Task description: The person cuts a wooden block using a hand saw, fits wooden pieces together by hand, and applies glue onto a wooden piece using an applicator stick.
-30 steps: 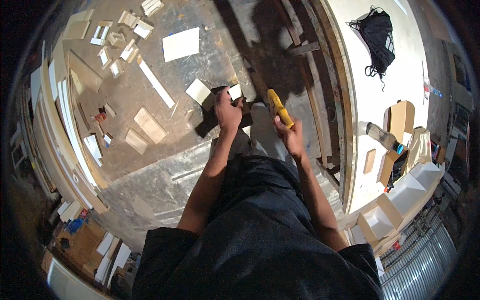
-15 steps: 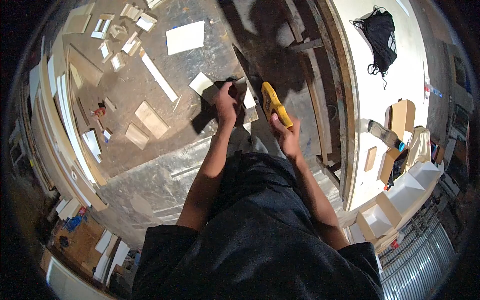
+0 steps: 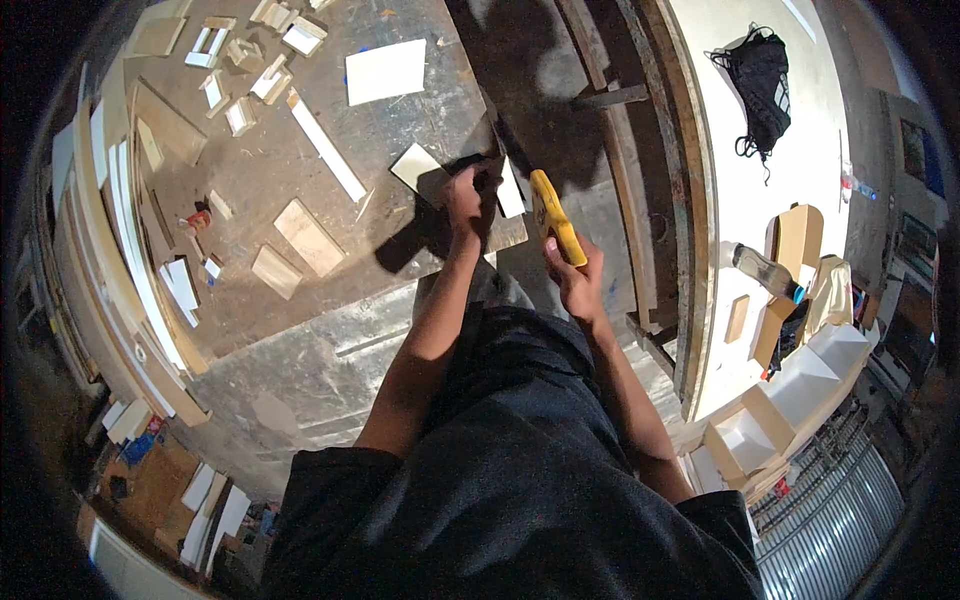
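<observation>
My right hand (image 3: pixel 576 280) is closed round the yellow handle (image 3: pixel 558 220) of a hand saw, whose dark narrow blade (image 3: pixel 507 135) runs up and away beside the table's edge. At the near corner of the brown worktable (image 3: pixel 350 235), my left hand (image 3: pixel 467 205) has its fingers curled down on a white strip of board (image 3: pixel 511 190) at the edge. Shadow hides part of those fingertips. Just left of this hand lies a pale flat piece (image 3: pixel 418 172), partly in shadow. The saw handle is off the table, to the right of the strip.
Small wooden frames (image 3: pixel 270 80), a long white strip (image 3: pixel 328 146), a white sheet (image 3: pixel 386 72) and wood offcuts (image 3: pixel 308 237) lie on the worktable. Long boards (image 3: pixel 140 250) line its left side. A white-topped bench (image 3: pixel 700 200) on the right holds a black cloth bundle (image 3: pixel 752 90) and a bottle (image 3: pixel 765 268).
The view has shifted slightly, so the table appears further right. My left hand stays at the table corner, and my right hand still grips the saw with the handle slightly lower.
</observation>
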Demonstrator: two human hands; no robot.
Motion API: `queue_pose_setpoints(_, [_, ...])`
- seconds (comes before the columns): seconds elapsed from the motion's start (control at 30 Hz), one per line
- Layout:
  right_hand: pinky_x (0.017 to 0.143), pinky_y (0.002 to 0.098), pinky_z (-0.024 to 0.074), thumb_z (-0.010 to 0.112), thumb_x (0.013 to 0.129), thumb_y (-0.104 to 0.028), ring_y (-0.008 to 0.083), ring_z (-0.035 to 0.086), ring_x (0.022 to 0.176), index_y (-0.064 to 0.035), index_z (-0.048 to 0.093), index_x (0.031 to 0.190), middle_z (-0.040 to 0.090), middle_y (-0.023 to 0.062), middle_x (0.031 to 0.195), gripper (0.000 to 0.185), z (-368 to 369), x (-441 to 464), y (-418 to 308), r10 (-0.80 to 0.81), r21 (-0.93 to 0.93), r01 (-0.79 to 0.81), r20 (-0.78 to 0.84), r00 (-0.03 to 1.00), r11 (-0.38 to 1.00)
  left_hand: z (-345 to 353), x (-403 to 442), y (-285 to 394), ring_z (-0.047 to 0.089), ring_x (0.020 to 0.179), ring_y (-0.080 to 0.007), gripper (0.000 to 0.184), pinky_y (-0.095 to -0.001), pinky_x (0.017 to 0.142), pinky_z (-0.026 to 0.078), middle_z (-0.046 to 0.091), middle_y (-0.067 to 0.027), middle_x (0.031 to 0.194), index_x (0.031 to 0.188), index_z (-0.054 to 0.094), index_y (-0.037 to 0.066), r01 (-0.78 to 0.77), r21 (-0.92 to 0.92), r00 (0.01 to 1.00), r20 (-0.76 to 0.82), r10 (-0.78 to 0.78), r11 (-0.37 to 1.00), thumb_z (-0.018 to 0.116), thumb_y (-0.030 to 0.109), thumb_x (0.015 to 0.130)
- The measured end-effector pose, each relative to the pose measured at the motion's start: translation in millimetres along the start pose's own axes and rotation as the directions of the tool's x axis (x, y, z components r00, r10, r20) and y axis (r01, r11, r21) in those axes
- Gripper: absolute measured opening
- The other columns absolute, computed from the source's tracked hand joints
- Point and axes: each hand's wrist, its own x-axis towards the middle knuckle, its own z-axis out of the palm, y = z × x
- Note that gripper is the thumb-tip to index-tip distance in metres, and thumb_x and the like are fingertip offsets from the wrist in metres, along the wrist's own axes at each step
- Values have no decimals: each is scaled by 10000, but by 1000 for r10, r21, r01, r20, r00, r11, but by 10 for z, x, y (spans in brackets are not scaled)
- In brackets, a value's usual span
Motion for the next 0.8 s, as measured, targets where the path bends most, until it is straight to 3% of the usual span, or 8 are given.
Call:
queue_pose_setpoints(0.13, [493, 239, 288, 655, 980, -260, 45, 393, 556, -37, 581, 895, 471, -59, 688, 250, 34, 43, -85, 52, -89, -51, 15, 999, 995, -33, -25, 62, 716, 823, -246, 203, -369, 742, 530, 744, -158, 902, 980, 730, 8, 197, -74, 977, 99, -189, 978, 694, 144, 834])
queue_pose_setpoints(0.23, [516, 266, 303, 656, 965, -255, 58, 416, 580, -6, 616, 882, 478, -49, 641, 265, 20, 144, -186, 23, -179, -14, 46, 999, 984, 3, -37, -23, 714, 796, -223, 196, -355, 732, 535, 748, -141, 867, 981, 736, 6, 113, -263, 994, 45, -104, 958, 690, 118, 827])
queue_pose_setpoints(0.33, [502, 275, 305, 651, 961, -246, 63, 418, 560, -20, 598, 827, 488, -49, 634, 268, 106, 282, -328, 12, -232, 2, 57, 998, 973, 77, -7, -217, 713, 774, -216, 196, -342, 734, 539, 748, -131, 845, 977, 748, 20, 43, -182, 999, 40, -36, 982, 721, 69, 790])
queue_pose_setpoints(0.43, [512, 281, 319, 648, 957, -243, 72, 425, 566, -23, 607, 835, 495, -49, 638, 255, 177, 442, -481, 42, -89, -40, 26, 999, 995, 132, 14, -267, 714, 763, -222, 223, -341, 731, 540, 747, -127, 836, 963, 760, 41, -292, 0, 953, -87, 291, 956, 756, 37, 740])
queue_pose_setpoints(0.5, [522, 281, 329, 644, 957, -236, 74, 435, 581, -22, 610, 842, 501, -49, 648, 245, 70, 499, -500, 50, -125, -41, 71, 996, 991, 143, 32, -182, 721, 774, -233, 242, -351, 732, 546, 750, -133, 854, 953, 764, 48, -18, -127, 998, -55, 11, 992, 782, 51, 712])
queue_pose_setpoints(0.63, [548, 279, 353, 635, 954, -226, 79, 464, 624, -16, 620, 863, 522, -39, 680, 229, 88, 361, -484, -28, -253, 54, 106, 994, 966, 85, 64, -196, 726, 810, -245, 247, -360, 746, 548, 752, -142, 880, 941, 763, 41, -213, 139, 972, -69, 224, 967, 797, 66, 697])
queue_pose_setpoints(0.7, [504, 245, 313, 620, 947, -175, 51, 420, 562, -24, 618, 901, 495, -54, 672, 157, 137, 222, -562, -73, -264, 96, 96, 993, 960, -26, 47, 25, 724, 842, -259, 257, -366, 770, 542, 750, -145, 902, 933, 756, 41, 110, 60, 993, 29, -111, 992, 816, 84, 687])
queue_pose_setpoints(0.8, [505, 243, 317, 613, 922, -144, 53, 426, 565, -12, 616, 907, 505, -43, 678, 132, 59, 240, -385, 4, -143, 7, 76, 997, 990, 82, 29, -123, 718, 840, -270, 260, -372, 770, 536, 746, -145, 893, 923, 746, 46, 124, -44, 992, -28, -125, 991, 827, 102, 683])
